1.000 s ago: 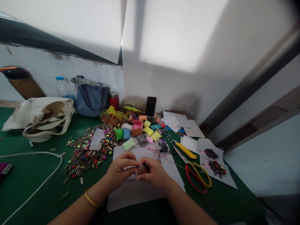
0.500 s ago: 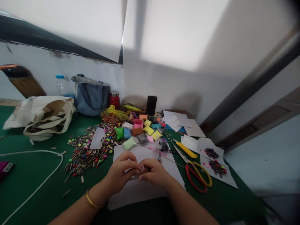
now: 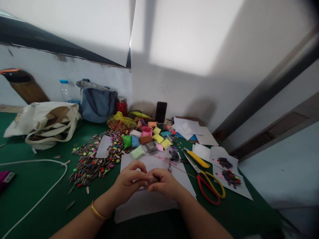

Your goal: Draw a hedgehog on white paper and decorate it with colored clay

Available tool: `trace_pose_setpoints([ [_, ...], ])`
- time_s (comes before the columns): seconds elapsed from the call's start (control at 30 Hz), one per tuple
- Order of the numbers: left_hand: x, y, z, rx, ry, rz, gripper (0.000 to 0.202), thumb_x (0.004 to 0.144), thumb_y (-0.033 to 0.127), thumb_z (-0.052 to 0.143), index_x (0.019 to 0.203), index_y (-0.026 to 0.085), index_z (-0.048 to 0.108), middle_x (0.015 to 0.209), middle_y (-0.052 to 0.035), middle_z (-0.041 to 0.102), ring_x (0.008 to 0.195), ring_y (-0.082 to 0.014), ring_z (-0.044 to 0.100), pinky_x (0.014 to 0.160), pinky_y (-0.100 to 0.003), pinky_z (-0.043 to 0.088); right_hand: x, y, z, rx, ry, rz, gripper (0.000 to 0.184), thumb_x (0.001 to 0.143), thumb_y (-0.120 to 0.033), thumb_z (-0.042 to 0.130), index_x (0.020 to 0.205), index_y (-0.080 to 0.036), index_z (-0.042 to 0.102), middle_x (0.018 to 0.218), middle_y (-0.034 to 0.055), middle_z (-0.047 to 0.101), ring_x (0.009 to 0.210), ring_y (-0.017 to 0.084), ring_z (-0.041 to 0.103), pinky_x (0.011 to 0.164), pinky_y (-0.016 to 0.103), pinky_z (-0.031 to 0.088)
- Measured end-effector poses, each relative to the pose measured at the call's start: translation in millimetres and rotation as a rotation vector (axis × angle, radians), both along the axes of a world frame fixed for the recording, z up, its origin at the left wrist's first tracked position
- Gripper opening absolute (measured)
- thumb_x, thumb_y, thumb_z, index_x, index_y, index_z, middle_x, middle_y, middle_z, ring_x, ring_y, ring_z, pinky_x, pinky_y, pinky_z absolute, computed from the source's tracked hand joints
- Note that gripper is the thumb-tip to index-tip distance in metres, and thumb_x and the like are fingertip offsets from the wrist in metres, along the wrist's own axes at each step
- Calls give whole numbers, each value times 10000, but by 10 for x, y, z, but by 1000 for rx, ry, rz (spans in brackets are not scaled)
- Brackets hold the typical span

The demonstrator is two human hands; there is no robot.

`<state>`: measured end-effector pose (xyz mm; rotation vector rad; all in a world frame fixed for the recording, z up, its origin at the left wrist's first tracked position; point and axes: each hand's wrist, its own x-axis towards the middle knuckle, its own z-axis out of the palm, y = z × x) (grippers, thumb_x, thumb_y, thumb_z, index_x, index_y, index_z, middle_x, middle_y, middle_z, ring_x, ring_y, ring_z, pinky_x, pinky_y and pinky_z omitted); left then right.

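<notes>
My left hand (image 3: 129,182) and my right hand (image 3: 163,182) meet over a white sheet of paper (image 3: 152,199) on the green table (image 3: 32,186). Both hands pinch one small dark piece (image 3: 151,179) between their fingertips; I cannot make out what it is. A gold bangle (image 3: 96,212) sits on my left wrist. Beyond my hands lie several small bags of coloured clay (image 3: 147,137). To the left is a heap of sunflower seeds mixed with coloured beads (image 3: 94,161).
Red-and-yellow scissors (image 3: 210,187) and a yellow craft knife (image 3: 198,159) lie right of my hands, beside paper with seed pictures (image 3: 230,176). A cloth tote (image 3: 42,122), a blue bag (image 3: 97,103), a bottle (image 3: 67,91), a red tin (image 3: 121,105) and a phone (image 3: 160,112) stand at the back. A white cord (image 3: 47,191) curves at left.
My hands stay together over the paper; the fingers shift slightly around the small piece. The view has tipped up a little.
</notes>
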<state>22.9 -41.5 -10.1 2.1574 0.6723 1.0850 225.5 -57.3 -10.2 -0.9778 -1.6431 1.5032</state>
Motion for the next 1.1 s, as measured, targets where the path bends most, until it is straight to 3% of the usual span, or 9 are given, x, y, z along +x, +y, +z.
trace_pose_setpoints([
  [0.27,29,-45,51,94,45,166,122,905,162,580,852,218,674,933,-34,576,898,-160,578,790,-278,501,-12,31,-39,78,-61,-63,340,691,-444,802,867,-179,684,666,-46,526,618,121,458,558,228,359],
  [0.43,8,1,-33,116,76,263,144,886,185,626,989,251,703,966,-36,590,915,-169,581,805,-283,503,-14,18,-32,281,-197,-174,358,698,-346,818,979,-184,668,854,6,617,772,166,558,690,268,431],
  [0.57,-3,31,-65,100,68,284,173,881,201,635,1029,252,709,958,-33,598,904,-165,589,798,-275,508,-8,-13,19,503,-320,-194,341,778,-249,735,1099,-205,632,991,42,644,935,204,568,842,320,430],
  [0.7,2,51,-72,53,82,288,166,880,194,621,1003,249,718,955,-32,608,899,-167,597,800,-283,513,16,3,10,582,-351,-205,317,835,-253,683,1139,-206,606,1046,66,657,949,209,579,852,335,440],
  [0.9,13,65,-105,-27,89,296,131,851,250,661,969,240,717,977,-39,626,928,-191,609,830,-322,520,24,42,-92,588,-344,-278,261,828,-257,721,1066,-209,625,976,50,674,904,202,590,825,336,442],
  [1.1,44,33,-120,-41,120,366,152,812,278,706,960,249,726,987,-42,642,949,-214,617,856,-357,512,-2,46,-66,653,-335,-293,115,847,-228,703,940,-208,639,888,31,672,849,186,588,795,315,437],
])
